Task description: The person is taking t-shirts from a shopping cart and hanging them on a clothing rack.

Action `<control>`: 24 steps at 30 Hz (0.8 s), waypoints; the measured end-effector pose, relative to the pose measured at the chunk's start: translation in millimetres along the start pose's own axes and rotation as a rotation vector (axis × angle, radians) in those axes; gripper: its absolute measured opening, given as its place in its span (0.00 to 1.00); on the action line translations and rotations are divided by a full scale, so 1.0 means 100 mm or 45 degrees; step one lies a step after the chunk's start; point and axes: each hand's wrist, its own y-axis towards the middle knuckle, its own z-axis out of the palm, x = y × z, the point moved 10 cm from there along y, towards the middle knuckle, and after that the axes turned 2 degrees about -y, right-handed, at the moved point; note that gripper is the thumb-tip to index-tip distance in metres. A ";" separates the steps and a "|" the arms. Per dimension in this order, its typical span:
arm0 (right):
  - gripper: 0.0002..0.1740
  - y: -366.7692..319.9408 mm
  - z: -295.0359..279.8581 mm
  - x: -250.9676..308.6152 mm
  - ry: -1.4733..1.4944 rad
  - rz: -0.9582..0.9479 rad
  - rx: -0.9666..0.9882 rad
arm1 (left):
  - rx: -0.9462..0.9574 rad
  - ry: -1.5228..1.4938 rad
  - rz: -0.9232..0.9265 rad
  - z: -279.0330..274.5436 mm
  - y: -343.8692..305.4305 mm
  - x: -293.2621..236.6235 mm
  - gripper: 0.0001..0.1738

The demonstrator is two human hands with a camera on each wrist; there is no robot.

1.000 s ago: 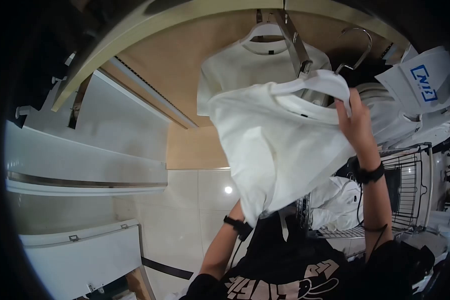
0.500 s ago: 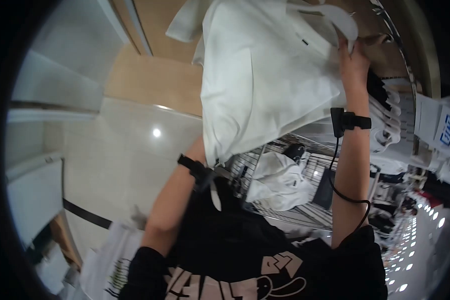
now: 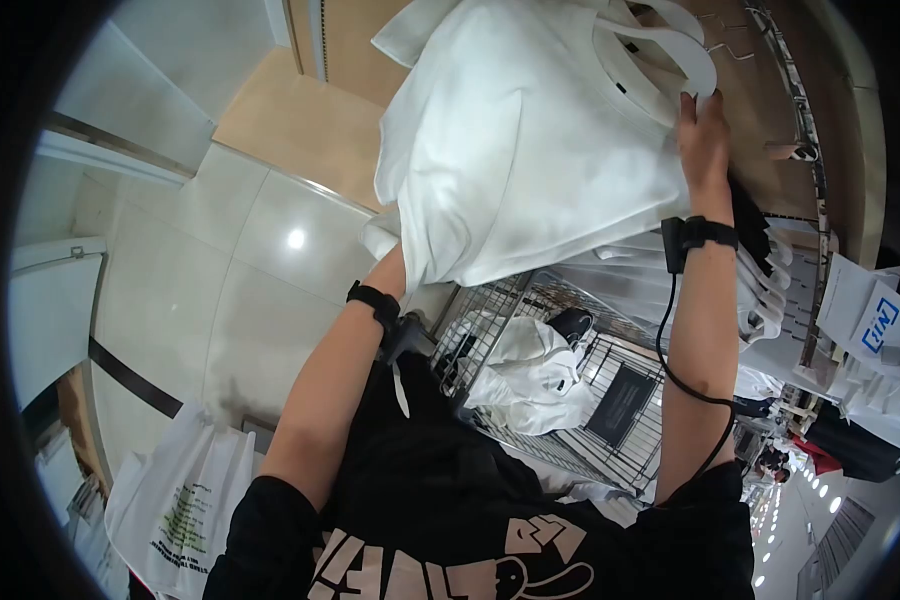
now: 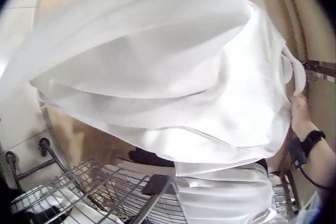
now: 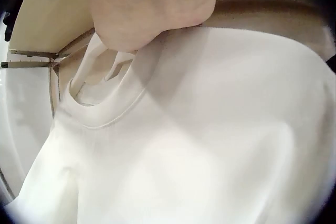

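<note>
A white short-sleeved T-shirt [image 3: 540, 150] on a white hanger [image 3: 692, 60] spreads across the upper middle of the head view. My right hand [image 3: 705, 145] grips one end of the hanger at the shirt's shoulder, close to the collar. The left wrist view shows that same right hand [image 4: 300, 112] at the hanger's end. My left forearm reaches up to the shirt's lower edge, where the cloth hides the left hand. In the left wrist view, a broad fold of the shirt [image 4: 157, 61] fills the upper part. A second white shirt with a dark neck label hangs right behind.
Below the shirt stands a wire cart [image 3: 492, 300] with white clothing [image 3: 530, 385] in it. A metal rail [image 3: 792, 90] runs down the right, beside hanging white garments [image 3: 760, 290] and a sign [image 3: 875, 315]. A white bag [image 3: 182, 500] sits at lower left.
The view has tilted down and turned since a second ago, bringing more of the cart and floor in. My right hand keeps its grip on the hanger; the left stays behind the shirt's lower edge.
</note>
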 end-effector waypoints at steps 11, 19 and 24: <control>0.19 -0.27 0.04 0.03 0.045 0.005 -0.107 | -0.355 0.549 0.150 -0.54 -0.38 -0.24 0.28; 0.19 -1.85 -0.74 -0.46 0.357 0.263 -0.047 | -0.572 1.097 0.024 -0.79 -0.88 -0.24 0.25; 0.12 -4.95 0.38 -1.66 -0.015 0.585 0.794 | -0.534 1.189 -0.093 -0.84 -1.34 0.36 0.22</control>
